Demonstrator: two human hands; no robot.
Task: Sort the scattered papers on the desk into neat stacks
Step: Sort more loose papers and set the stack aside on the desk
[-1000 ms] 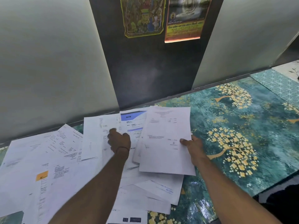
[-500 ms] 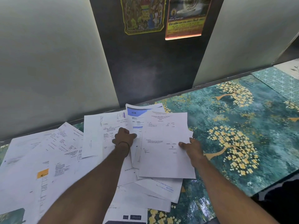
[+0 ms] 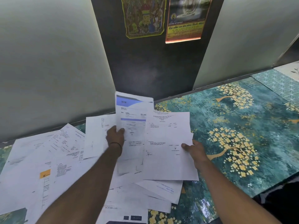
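Several white printed papers lie scattered over the left half of the desk [image 3: 234, 159]. My left hand [image 3: 115, 137] pinches a sheet with a blue header [image 3: 131, 113] by its left edge and holds it lifted, tilted upright above the pile. My right hand [image 3: 195, 150] grips the right edge of a white invoice sheet [image 3: 166, 143], which lies over other sheets in the middle. One paper with an orange square [image 3: 45, 173] sits at the lower left. More sheets [image 3: 158, 189] fan out beneath the held ones.
The desk carries a teal covering printed with golden trees. A grey wall with a dark central panel [image 3: 153, 65] rises right behind the desk, with two colourful posters [image 3: 144, 16] on it. A lighter patterned mat [image 3: 278, 83] lies at the far right.
My left hand has taken hold of the blue-header sheet and raised it off the pile. My right hand keeps its grip on the invoice sheet, which shifted slightly right.
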